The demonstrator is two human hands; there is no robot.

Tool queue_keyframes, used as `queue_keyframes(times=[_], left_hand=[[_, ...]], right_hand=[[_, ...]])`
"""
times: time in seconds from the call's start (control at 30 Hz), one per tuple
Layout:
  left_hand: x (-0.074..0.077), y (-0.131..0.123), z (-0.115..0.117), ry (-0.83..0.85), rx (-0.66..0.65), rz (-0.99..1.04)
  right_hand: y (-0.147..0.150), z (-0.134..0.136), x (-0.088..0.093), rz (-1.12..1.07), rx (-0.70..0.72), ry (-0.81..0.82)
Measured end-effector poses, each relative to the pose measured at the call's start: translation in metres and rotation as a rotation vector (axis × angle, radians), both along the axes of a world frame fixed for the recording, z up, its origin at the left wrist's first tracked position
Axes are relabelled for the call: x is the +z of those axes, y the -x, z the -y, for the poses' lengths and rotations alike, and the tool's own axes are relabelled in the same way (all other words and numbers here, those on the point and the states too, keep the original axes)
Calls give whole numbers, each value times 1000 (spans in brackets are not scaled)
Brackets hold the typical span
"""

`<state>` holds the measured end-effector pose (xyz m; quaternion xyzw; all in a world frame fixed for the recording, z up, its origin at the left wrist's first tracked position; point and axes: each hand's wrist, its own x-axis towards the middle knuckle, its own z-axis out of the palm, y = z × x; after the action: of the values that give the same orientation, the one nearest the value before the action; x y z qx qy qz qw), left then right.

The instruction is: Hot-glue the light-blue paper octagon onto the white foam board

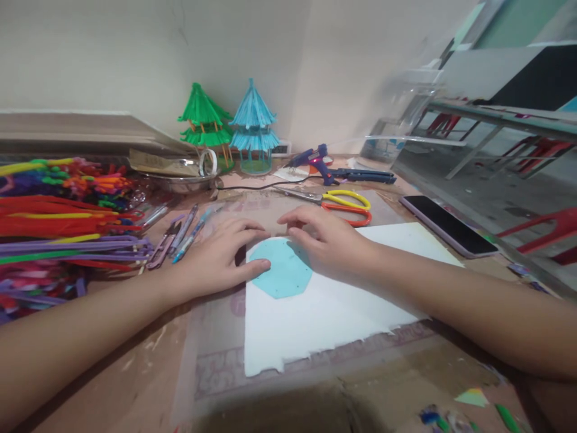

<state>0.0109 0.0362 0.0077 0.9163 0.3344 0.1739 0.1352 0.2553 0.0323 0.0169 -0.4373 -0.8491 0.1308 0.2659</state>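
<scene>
A light blue octagonal piece (283,278) with small dark dots near its edges lies flat on a white sheet (324,319) with a ragged near edge. My left hand (220,255) is at the octagon's left side, thumb resting over its surface and fingers stretched towards its far edge. At the far right side, my right hand (327,240) partly covers the octagon, its fingers bent and thumb apart from the index finger. Neither hand visibly grips anything. Just beyond my right hand lie scissors (345,201) with yellow and orange handles.
Bundles of coloured pipe cleaners (67,222) fill the left side, beside several pens (184,231). Behind stand a green pagoda model (205,117), a blue one (253,126), a glue gun (315,161) and a metal bowl (178,180). A phone (446,225) lies right; scraps (473,397) lie near.
</scene>
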Motion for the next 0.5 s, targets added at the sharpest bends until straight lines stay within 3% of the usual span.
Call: queue_keyframes(times=[0.3,0.5], left_hand=[[6,-6,12,118,106,39],[11,-10,18,200,124,34]], right_hand=[[-37,7,49,702,-17,184],[-40,4,56,764,43,366]])
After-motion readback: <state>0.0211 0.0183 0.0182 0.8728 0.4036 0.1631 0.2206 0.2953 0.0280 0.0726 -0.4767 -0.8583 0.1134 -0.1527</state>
